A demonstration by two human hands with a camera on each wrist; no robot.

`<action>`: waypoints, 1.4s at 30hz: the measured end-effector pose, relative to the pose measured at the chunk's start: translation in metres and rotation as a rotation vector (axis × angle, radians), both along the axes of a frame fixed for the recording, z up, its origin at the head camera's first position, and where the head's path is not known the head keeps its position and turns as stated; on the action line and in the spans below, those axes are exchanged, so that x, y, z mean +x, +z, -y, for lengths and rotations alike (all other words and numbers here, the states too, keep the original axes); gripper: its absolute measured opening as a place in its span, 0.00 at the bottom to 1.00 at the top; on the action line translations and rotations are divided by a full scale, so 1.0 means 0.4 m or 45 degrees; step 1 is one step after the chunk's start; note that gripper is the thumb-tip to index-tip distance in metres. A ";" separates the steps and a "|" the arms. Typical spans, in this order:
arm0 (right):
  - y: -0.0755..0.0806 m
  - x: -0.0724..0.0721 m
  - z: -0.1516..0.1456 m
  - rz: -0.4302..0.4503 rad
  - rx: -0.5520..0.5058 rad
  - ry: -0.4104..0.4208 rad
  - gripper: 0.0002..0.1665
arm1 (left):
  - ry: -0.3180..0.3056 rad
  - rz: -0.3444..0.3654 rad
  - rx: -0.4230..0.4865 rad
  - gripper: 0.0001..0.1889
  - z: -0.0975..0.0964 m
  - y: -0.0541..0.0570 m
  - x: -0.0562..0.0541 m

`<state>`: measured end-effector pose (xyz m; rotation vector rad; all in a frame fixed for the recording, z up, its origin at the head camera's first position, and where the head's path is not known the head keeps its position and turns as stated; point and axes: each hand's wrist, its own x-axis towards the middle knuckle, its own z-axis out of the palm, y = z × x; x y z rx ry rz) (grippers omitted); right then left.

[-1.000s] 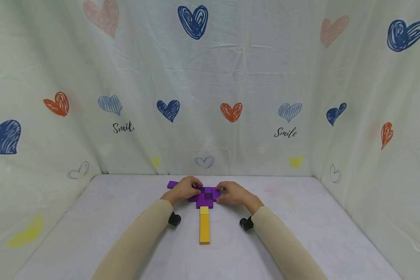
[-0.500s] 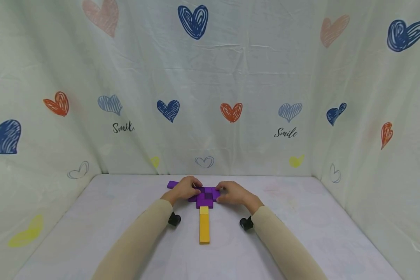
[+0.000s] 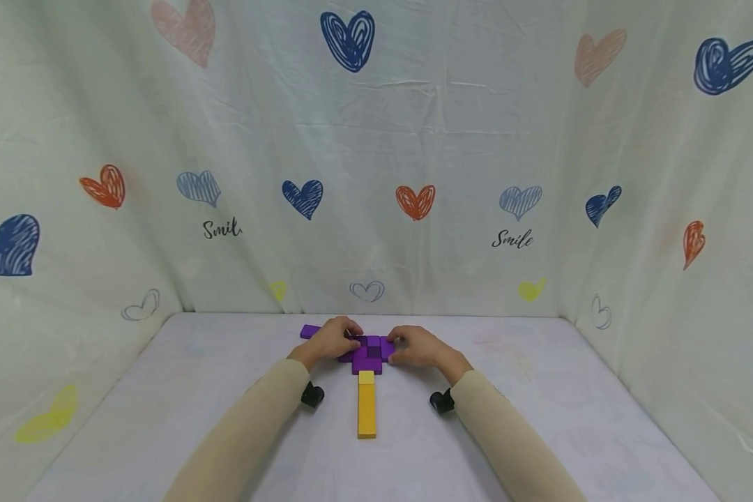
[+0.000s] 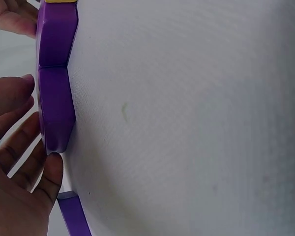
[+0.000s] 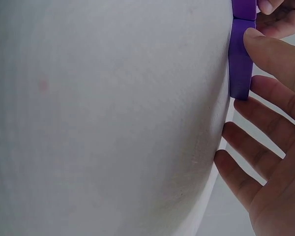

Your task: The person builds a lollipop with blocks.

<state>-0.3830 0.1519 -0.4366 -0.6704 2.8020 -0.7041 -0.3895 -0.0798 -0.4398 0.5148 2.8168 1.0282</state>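
Note:
Purple blocks (image 3: pixel 367 365) lie fitted together flat on the white table, some of their top squares darker. My left hand (image 3: pixel 331 337) holds the left side of this group, with thumb and index finger over its top and far edge. In the left wrist view its other fingers touch the end of a purple block (image 4: pixel 56 98). On the right side my right hand (image 3: pixel 419 346) grips a purple block (image 5: pixel 240 64) between thumb and index finger. The remaining right fingers spread beside it, their tips on the table. A yellow bar (image 3: pixel 367 411) with a lighter top end stands out from the group toward me.
A separate purple block (image 3: pixel 309 331) lies behind my left wrist, apart from the group. Small black cameras (image 3: pixel 312 394) are strapped at both wrists. A white curtain (image 3: pixel 376 251) printed with hearts closes off the table's back and sides.

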 end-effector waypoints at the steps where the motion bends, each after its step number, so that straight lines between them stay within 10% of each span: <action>1: 0.000 0.000 0.000 -0.001 0.002 -0.002 0.23 | -0.001 -0.010 0.001 0.12 0.001 0.001 0.001; 21: -0.003 0.000 0.001 -0.003 0.009 -0.004 0.23 | 0.042 -0.123 0.055 0.14 0.090 0.031 0.021; 42: -0.007 0.003 0.001 -0.016 0.009 0.002 0.23 | 0.033 -0.364 -0.038 0.14 0.217 0.005 0.019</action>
